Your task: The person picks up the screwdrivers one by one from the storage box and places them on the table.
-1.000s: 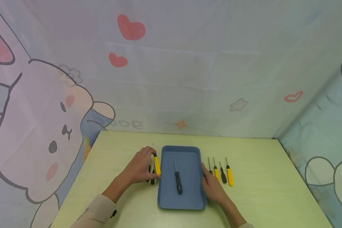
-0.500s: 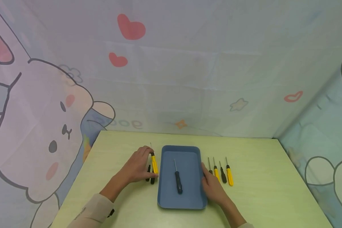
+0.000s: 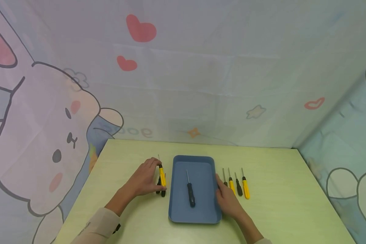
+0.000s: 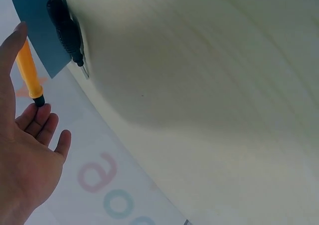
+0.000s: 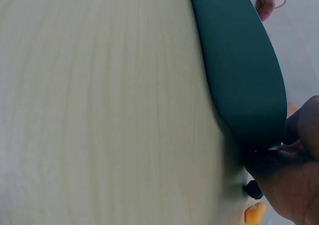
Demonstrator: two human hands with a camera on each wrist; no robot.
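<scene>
My left hand [image 3: 143,179] pinches a yellow-handled screwdriver [image 3: 162,177] between thumb and fingertips, its thin shaft pointing away from me. In the left wrist view the thumb is at the end of the yellow handle [image 4: 29,73] and the fingertips are at its black collar. Black-handled screwdrivers [image 3: 163,193] lie on the table under it, partly hidden by the hand and the yellow one. My right hand [image 3: 227,201] grips the right rim of a blue tray [image 3: 205,211], thumb and fingers at its edge. Inside the tray lies one black screwdriver [image 3: 190,195].
Right of the tray several screwdrivers stand in a row, among them a yellow one [image 3: 246,189] and a small black one [image 3: 239,188]. All lie on a pale wooden table [image 3: 280,203]. A printed cloth [image 3: 201,84] hangs behind the table's back edge.
My left hand has moved left with the yellow screwdriver, away from the tray's left edge and over the black screwdrivers. The right hand and the tray have stayed put.
</scene>
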